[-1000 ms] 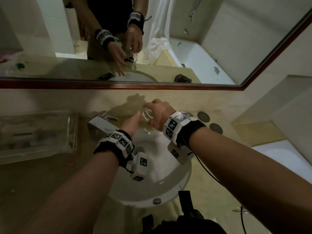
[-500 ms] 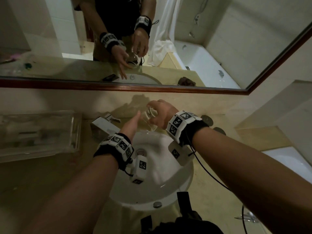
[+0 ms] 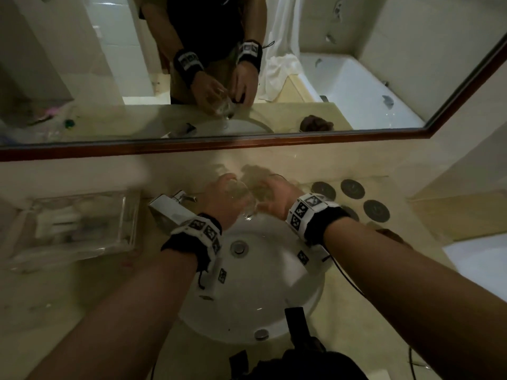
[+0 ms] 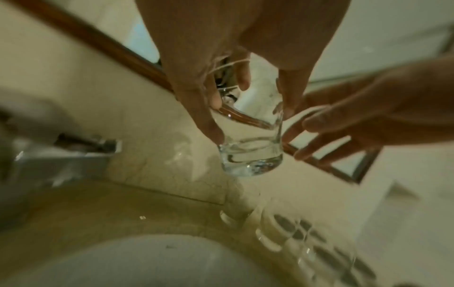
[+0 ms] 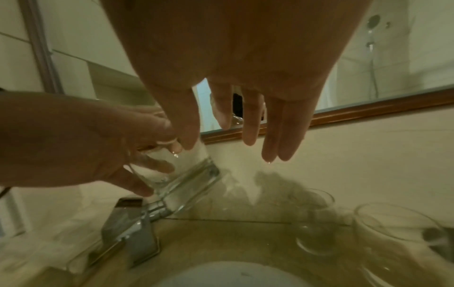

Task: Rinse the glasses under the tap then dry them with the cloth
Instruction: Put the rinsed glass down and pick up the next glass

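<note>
**A:** Head view. The left hand grasps a clear tumbler over the far rim of the white basin. The right hand sits just beside the tumbler on its other side, fingers loose. The chrome tap is to the left of the left hand.

**B:** Water running?

**A:** Cannot tell from here; no stream shows. Dark round coasters lie on the counter beyond the right hand, and a clear tray is well left of the left hand.

**B:** Left wrist view?

**A:** Left fingertips and thumb pinch the tumbler by its upper wall, thick base hanging lowest. Right fingers are straight and released, near the glass wall; contact is unclear. Droplets cling to the base.

**B:** So a wet glass held in fingertips. My judgement: wrap more of the hand round it before moving on.

**A:** Agreed, and keep it over the basin while it drips.

**B:** Right wrist view?

**A:** The right hand is open, holding nothing, a drop at one fingertip. The tumbler tilts in the left hand, just above the tap. Two more glasses stand on the counter below the right hand.

**B:** Cloth?

**A:** I can't pick it out for certain. I'd tip the tumbler mouth-down to shed water, then free the right hand to fetch it.
</note>
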The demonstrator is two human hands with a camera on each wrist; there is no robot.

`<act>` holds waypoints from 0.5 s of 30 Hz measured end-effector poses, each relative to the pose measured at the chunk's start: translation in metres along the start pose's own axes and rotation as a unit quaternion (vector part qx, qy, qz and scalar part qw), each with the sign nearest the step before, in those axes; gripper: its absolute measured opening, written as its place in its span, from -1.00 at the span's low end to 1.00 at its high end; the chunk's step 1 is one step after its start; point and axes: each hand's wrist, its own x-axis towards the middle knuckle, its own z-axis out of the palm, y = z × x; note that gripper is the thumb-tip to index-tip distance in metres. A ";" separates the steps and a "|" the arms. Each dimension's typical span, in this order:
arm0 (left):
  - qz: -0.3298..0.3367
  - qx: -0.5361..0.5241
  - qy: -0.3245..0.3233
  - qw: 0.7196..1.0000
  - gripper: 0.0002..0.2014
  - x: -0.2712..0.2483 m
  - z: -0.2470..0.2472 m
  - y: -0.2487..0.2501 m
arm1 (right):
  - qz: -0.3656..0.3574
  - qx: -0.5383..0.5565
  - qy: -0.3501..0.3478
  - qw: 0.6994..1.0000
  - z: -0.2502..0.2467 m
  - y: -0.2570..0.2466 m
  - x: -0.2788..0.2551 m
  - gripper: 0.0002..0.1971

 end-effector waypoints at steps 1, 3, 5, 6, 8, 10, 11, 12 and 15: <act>0.021 0.075 -0.001 0.997 -0.35 0.001 0.008 0.005 | 0.008 -0.003 -0.002 1.000 0.001 0.010 0.002 -0.38; 0.022 0.160 -0.019 0.987 -0.41 0.002 0.022 0.014 | 0.016 -0.011 -0.016 1.000 0.014 0.049 0.015 -0.43; 0.024 0.203 -0.037 0.978 -0.38 0.004 0.039 0.021 | 0.041 -0.040 -0.024 0.998 0.039 0.111 0.041 -0.37; 0.032 0.218 -0.048 0.974 -0.36 0.004 0.049 0.025 | 0.053 -0.045 -0.032 0.997 0.043 0.132 0.043 -0.32; 0.049 0.250 -0.070 0.964 -0.33 0.004 0.071 0.036 | 0.088 -0.029 -0.051 0.994 0.023 0.139 0.018 -0.35; 0.059 0.271 -0.099 0.956 -0.30 0.005 0.096 0.045 | 0.105 -0.026 -0.054 0.993 -0.006 0.134 -0.013 -0.51; 0.064 0.278 -0.113 0.952 -0.29 0.005 0.110 0.048 | 0.113 -0.022 -0.049 0.992 -0.009 0.147 -0.017 -0.59; 0.075 0.284 -0.125 0.948 -0.30 0.004 0.123 0.052 | 0.115 -0.020 -0.038 0.992 -0.011 0.162 -0.021 -0.63; 0.106 0.287 -0.165 0.938 -0.34 0.005 0.163 0.063 | 0.151 -0.002 -0.029 0.988 -0.013 0.205 -0.032 -0.62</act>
